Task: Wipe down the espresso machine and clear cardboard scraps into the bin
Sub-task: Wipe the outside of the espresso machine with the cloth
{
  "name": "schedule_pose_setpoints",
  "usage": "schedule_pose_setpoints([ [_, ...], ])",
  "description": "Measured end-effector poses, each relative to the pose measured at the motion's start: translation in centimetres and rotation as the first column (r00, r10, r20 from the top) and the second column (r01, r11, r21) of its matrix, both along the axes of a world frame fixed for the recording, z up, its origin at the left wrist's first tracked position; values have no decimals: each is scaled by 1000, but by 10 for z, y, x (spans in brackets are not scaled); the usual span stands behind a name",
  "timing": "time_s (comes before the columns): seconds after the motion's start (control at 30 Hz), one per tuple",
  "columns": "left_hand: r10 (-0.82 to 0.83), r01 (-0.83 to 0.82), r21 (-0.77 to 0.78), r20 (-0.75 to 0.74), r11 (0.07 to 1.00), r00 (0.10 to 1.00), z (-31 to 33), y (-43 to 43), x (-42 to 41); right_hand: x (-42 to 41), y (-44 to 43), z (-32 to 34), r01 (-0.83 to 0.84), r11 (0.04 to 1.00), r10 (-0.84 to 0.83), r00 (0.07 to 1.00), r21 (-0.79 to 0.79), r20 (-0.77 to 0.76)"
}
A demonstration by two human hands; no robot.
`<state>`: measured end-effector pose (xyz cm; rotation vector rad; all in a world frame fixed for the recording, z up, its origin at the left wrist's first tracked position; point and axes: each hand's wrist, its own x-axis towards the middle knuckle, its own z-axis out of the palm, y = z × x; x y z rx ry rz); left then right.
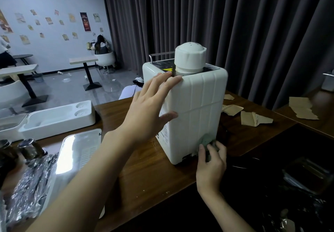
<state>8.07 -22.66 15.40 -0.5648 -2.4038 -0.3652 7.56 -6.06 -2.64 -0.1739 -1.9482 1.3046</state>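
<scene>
Counter [144,168]: dark wood, carried the espresso machine [195,114] upright.
Bin [267,186]: black-lined, contents too dark to tell.
Right hand [211,163]: gripped cloth [206,141] against machine's bottom corner.
Left hand [153,105]: lay flat, fingers spread, on machine's side.
Cardboard scraps [253,118]: lay just beyond machine.

machine's side label [163,129]: print's way too tiny to read, left hand [150,109] covers part
cloth [205,142]: mostly buried under right hand [211,161]
foil bundle [27,186]: chopped off by the left edge

2 bare forearms end in slender hands — left hand [144,112], right hand [211,163] — nails short.
</scene>
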Motion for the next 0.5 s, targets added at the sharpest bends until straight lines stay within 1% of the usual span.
schedule_pose_setpoints([
  [0.07, -3, 3, 4, 1, 1000, 1000, 0, 0, 0, 5, -6, 0, -22, 1000, 21, 1000, -13, -10],
  [0.17, -6, 6, 3, 3, 1000, 1000, 0, 0, 0, 14, -19, -1, -42, 995, 45, 998, -95, 38],
  [0.2, -5, 5, 2, 3, 1000, 1000, 0, 0, 0, 16, -23, -2, -48, 994, 52, 998, -96, 41],
  [0.33, -4, 4, -4, -5, 1000, 1000, -1, -1, -1, 25, -38, -14, -89, 993, 91, 996, 79, -19],
  [0.5, -4, 4, -3, -12, 1000, 1000, -1, -2, -2, 32, -37, -18, -145, 955, 164, 985, 260, -52],
])
